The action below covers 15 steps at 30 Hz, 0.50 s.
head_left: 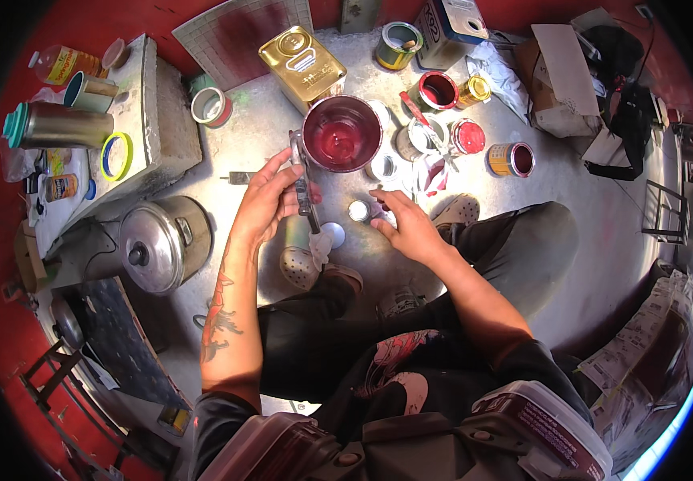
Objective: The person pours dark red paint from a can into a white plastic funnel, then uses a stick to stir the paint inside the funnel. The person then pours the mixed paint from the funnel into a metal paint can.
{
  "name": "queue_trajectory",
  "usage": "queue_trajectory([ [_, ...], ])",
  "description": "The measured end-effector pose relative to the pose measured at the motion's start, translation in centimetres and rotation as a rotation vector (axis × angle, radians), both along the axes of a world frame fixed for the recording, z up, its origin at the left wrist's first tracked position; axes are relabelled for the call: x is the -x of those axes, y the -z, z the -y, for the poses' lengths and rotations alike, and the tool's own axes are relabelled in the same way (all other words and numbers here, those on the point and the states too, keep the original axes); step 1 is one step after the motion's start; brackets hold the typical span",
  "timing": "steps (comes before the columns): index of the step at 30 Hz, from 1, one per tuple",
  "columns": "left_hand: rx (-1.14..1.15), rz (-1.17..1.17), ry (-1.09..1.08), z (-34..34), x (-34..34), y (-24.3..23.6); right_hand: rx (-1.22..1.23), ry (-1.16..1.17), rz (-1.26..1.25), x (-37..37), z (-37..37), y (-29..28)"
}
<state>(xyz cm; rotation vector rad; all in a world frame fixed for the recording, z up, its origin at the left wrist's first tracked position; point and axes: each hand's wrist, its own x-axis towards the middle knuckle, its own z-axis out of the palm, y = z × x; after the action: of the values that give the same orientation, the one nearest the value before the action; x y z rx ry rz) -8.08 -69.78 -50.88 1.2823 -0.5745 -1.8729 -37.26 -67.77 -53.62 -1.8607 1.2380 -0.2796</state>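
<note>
My left hand [270, 192] is closed around the dark body of what looks like a spray gun [302, 172]. Beside its top is a round cup [342, 134] with red paint inside. A whitish crumpled scrap [320, 243] shows at the tool's lower end. To the right, my right hand [406, 227] has its thumb and fingers apart. Next to its fingertips is a small round white-topped container [358, 211]; no clear grip on it shows. A white disc [332, 234] lies below, between the hands.
Ahead stand a gold tin [302, 66], an open red paint can [438, 90], a stirring-stick can [423, 138] and several other cans. A lidded metal pot [164, 243] is at left, below a concrete ledge [150, 120]. Cardboard boxes [559, 84] stand far right.
</note>
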Motion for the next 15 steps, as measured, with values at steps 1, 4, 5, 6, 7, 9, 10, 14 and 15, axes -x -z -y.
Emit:
queue_trajectory([
  [1, 0.048, -0.032, -0.042, 0.5, 0.1, -0.1, -0.01, 0.051, -0.075, 0.9, 0.6, 0.5],
  [4, 0.069, 0.022, -0.062, 1.2, -1.7, -0.4, -0.257, 0.209, -0.417, 5.1, 2.5, 4.1],
  [5, 0.038, -0.022, -0.142, 1.6, -1.5, -1.1, -0.232, 0.244, -0.501, 6.9, 2.7, 6.1],
  [6, 0.043, -0.018, -0.177, 1.7, -1.6, -1.6, -0.266, 0.27, -0.539, 7.7, 3.0, 6.8],
  [7, 0.024, -0.002, -0.203, 1.7, -2.3, -1.3, -0.268, 0.291, -0.543, 7.7, 3.4, 7.2],
  [9, -0.002, 0.028, -0.246, 2.2, -3.3, -1.0, -0.289, 0.296, -0.557, 7.5, 3.5, 8.0],
  [10, -0.007, 0.044, -0.264, 2.6, -3.7, -1.4, -0.259, 0.299, -0.507, 7.2, 3.5, 8.4],
  [14, 0.03, 0.035, -0.286, 3.3, -5.6, -1.5, -0.22, -0.008, -0.518, 3.8, 1.3, 8.9],
  [15, 0.032, 0.045, -0.294, 3.6, -5.6, -1.6, -0.228, -0.105, -0.525, 3.0, 0.4, 10.3],
])
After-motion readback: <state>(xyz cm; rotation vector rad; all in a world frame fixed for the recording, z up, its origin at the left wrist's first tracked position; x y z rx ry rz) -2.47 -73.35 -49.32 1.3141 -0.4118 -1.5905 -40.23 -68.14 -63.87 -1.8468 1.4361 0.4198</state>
